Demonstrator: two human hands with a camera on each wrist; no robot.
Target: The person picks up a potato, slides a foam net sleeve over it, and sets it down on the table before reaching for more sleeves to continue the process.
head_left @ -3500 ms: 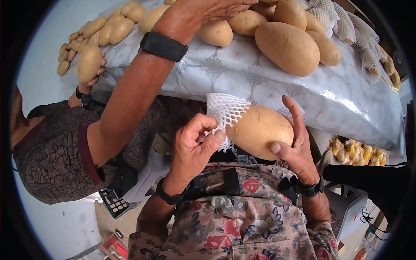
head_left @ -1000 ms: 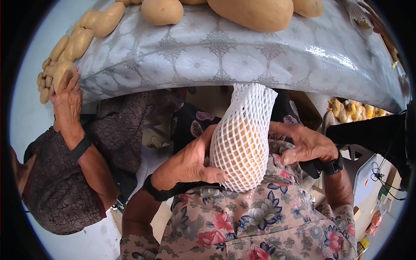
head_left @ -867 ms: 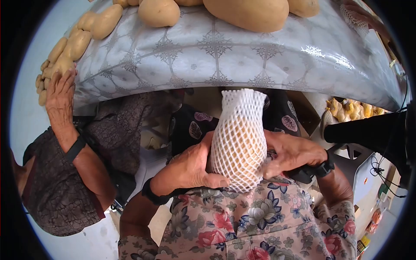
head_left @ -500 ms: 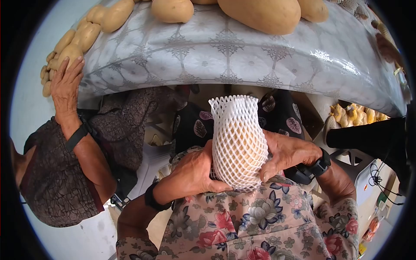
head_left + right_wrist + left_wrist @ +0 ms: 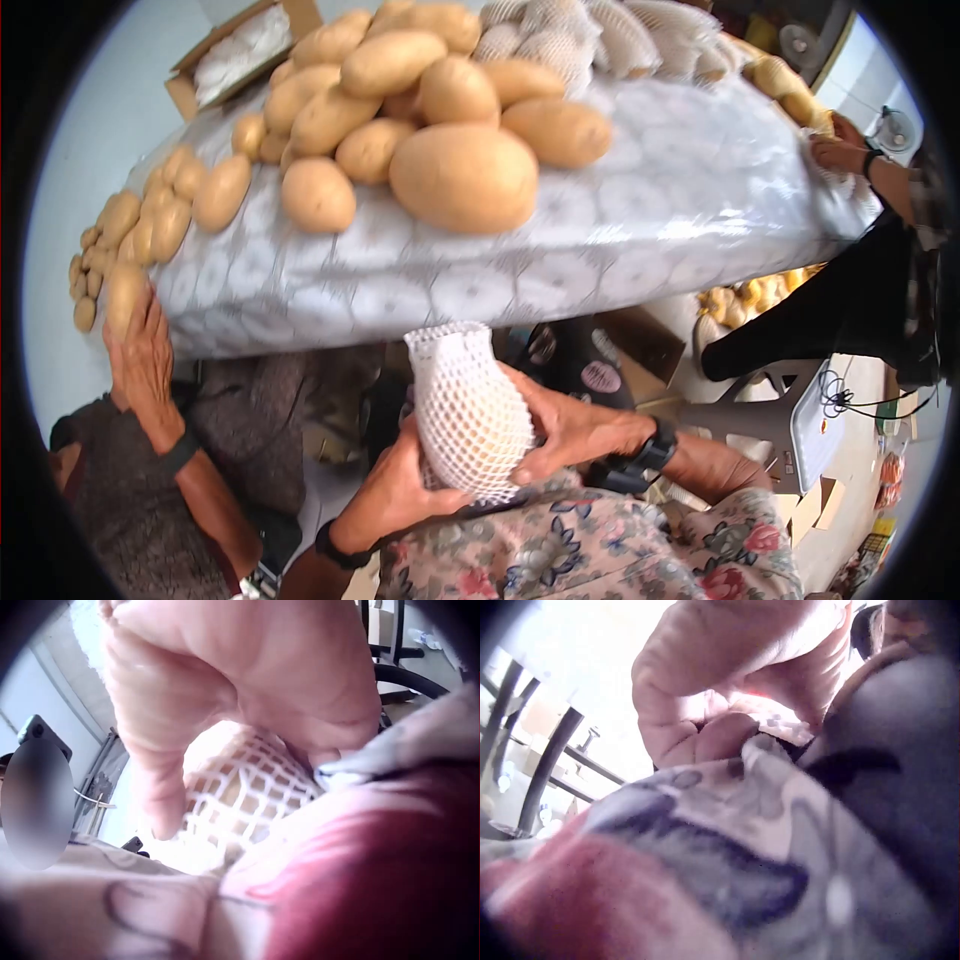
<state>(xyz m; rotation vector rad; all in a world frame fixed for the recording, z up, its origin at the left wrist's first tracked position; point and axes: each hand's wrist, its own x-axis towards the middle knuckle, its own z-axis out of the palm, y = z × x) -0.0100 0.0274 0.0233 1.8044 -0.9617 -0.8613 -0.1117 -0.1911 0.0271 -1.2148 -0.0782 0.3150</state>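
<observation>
A potato inside a white foam net sleeve (image 5: 472,425) stands upright over the lap, the sleeve's loose end rising above it. My left hand (image 5: 398,492) grips its left side, thumb across the lower front. From the right, my right hand (image 5: 575,428) grips it, thumb near the bottom. In the right wrist view the net (image 5: 244,791) shows between the thumb and fingers of my right hand (image 5: 247,667). The left wrist view shows my left hand (image 5: 727,667) curled above the flowered cloth; the potato is hard to make out there.
Bare potatoes (image 5: 463,178) lie piled on the covered table (image 5: 560,265), with netted ones (image 5: 560,45) behind and an open box (image 5: 240,55) at the back left. Another person's hand (image 5: 143,350) holds a potato at the left; someone's hands (image 5: 840,150) work at the far right.
Since the earliest frame, the net has gone from one end of the potato to around it, and both hands have moved to its sides. The head view now takes in more of the table.
</observation>
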